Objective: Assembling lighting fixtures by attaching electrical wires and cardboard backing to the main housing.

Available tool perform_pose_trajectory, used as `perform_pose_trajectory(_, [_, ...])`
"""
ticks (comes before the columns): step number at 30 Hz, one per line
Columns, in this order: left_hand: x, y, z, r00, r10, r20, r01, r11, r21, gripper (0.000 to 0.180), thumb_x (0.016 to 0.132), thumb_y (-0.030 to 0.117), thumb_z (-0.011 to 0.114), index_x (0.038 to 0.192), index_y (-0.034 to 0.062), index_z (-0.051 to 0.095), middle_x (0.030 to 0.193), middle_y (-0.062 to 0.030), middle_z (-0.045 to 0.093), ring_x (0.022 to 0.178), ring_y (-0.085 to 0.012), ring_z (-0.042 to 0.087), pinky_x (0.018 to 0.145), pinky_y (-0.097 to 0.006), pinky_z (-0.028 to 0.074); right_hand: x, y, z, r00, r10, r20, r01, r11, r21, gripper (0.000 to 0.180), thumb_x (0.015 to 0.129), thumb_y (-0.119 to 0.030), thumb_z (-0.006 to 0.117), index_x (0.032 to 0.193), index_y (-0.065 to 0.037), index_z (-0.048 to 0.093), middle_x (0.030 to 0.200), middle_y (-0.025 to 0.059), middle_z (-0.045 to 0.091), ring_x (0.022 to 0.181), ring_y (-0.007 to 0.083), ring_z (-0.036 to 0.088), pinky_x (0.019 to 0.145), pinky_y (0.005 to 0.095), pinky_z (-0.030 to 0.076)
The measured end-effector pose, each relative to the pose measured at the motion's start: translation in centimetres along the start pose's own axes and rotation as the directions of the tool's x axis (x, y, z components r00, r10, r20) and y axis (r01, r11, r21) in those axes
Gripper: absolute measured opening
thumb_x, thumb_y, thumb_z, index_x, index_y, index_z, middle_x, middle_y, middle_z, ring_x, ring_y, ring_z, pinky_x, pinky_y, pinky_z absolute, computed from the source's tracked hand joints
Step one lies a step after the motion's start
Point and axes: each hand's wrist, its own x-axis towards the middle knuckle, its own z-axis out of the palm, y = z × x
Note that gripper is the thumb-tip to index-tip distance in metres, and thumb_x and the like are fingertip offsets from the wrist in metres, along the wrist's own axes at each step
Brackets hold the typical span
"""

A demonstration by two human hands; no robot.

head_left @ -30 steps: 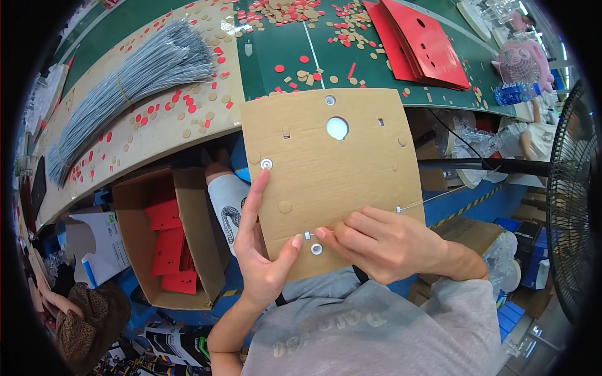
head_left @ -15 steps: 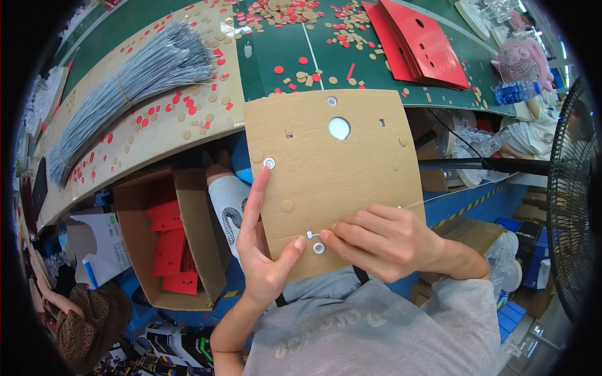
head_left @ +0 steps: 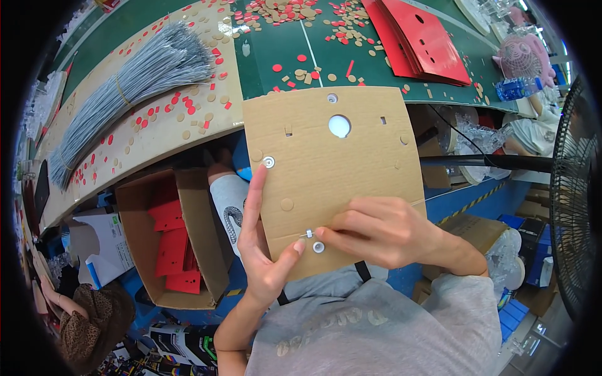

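Observation:
My left hand (head_left: 266, 263) grips the brown cardboard panel (head_left: 338, 175) by its lower left edge, the index finger lying up along it and the thumb on its face. The panel has a large round hole, small slots and several white ring-shaped eyelets (head_left: 318, 247). A small white tab (head_left: 309, 234) stands out from the lower part, between my left thumb and my right fingertips. My right hand (head_left: 382, 232) is closed in a pinch beside the tab on a thin grey wire (head_left: 302, 235), whose end shows at the tab's left. My fingers hide most of it.
A bundle of grey wires (head_left: 135, 91) lies on the table at left among red and brown cut-outs. Red panels (head_left: 423, 47) are stacked at the back right. A carton (head_left: 207, 250) holds red pieces. A black fan (head_left: 574, 188) stands at right, and another person's arm shows at lower left.
My right hand has moved slightly left and up, its fingertips now close to the white tab. A wire end now shows on the tab's left side. My left hand keeps its grip.

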Motion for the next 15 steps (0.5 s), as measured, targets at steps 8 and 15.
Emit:
perform_pose_trajectory(8, [0.2, -0.1, 0.6, 1.000, 0.004, -0.007, -0.004, 1.000, 0.024, 0.106, 0.065, 0.012, 0.064, 0.162, -0.0005, 0.023, 0.159, -0.0197, 0.037, 0.145, -0.0287, 0.042, 0.119, -0.039, 0.034, 0.0, -0.9, -0.4, 0.999, 0.012, 0.038, -0.007, 0.992, -0.127, 0.042, 0.063, -0.007, 0.069, 0.102, 0.005, 0.074, 0.082, 0.0075, 0.061, 0.069, 0.0176, 0.062, 0.056, 0.0293, 0.052])
perform_pose_trajectory(15, [0.0, 0.1, 0.2, 1.000, -0.019, 0.010, 0.019, 1.000, 0.008, 0.105, 0.066, 0.010, 0.064, 0.162, 0.0001, 0.023, 0.159, -0.0193, 0.037, 0.145, -0.0283, 0.043, 0.119, -0.039, 0.034, -0.3, -0.7, -0.5, 1.000, 0.020, 0.017, -0.018, 0.995, -0.097, 0.040, 0.064, -0.007, 0.068, 0.101, 0.008, 0.073, 0.085, 0.0079, 0.062, 0.069, 0.0173, 0.061, 0.057, 0.0278, 0.051])
